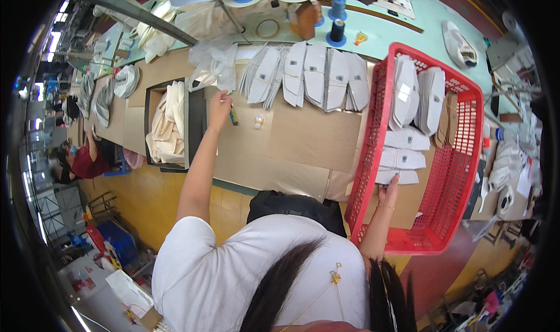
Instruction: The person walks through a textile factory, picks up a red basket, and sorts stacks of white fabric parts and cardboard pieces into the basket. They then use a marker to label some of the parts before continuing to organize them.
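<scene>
1. My left hand [220, 107] held a pen [233, 116] near the bench's [291, 139] far edge, beside the fabric box [169, 125].
2. My right hand [387, 193], fingers open, touched the nearest white piece [396, 176] in the red basket [449, 186] at the bench's right end.

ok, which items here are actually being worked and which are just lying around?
In hand:
- left hand on the pen
- right hand on the white pieces in the red basket

Lying about:
- thread spools
- tape roll
- box of cream fabric

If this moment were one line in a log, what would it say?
left hand: by pen on cardboard-covered table | right hand: on white cut pieces in red basket
</scene>
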A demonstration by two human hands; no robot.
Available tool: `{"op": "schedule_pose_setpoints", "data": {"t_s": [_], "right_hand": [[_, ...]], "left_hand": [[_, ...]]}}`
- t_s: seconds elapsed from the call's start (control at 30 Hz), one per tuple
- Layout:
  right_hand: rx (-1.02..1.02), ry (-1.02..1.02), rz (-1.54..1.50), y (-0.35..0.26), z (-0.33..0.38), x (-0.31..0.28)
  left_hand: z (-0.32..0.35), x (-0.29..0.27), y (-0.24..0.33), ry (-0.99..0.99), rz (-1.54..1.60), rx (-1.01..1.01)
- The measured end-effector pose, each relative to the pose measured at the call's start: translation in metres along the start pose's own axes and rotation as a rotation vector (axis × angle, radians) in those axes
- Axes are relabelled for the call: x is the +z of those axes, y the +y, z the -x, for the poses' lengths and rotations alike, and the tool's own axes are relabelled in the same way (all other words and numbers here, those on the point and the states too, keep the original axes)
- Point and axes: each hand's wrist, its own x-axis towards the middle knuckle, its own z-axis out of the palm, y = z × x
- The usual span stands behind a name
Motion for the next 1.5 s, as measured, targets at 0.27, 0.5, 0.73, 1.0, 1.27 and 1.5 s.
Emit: {"op": "schedule_pose_setpoints", "data": {"t_s": [0.27,0.5,0.73,1.0,1.27,1.5], "right_hand": [[-0.727,0.438,1.165,-0.001,-0.038,-0.050],[-0.313,0.159,0.771,-0.037,0.028,-0.035],[-0.619,0.256,0.743,-0.072,0.048,-0.092],[-1.039,-0.176,0.803,-0.112,0.187,0.117],[-0.601,-0.564,0.330,-0.037,0.230,0.158],[-0.415,-0.214,-0.351,-0.119,0.180,0.034]], "left_hand": [[-0.108,0.042,-0.030,0.045,-0.554,0.023],[-0.162,0.043,-0.066,-0.036,-0.293,-0.054],[-0.100,-0.017,-0.014,-0.487,0.859,-0.575],[0.044,0.005,0.110,-0.967,1.532,-0.284],[0.160,0.070,0.252,-0.834,0.394,0.541],[0.098,0.101,0.205,-0.553,0.361,0.296]]}}
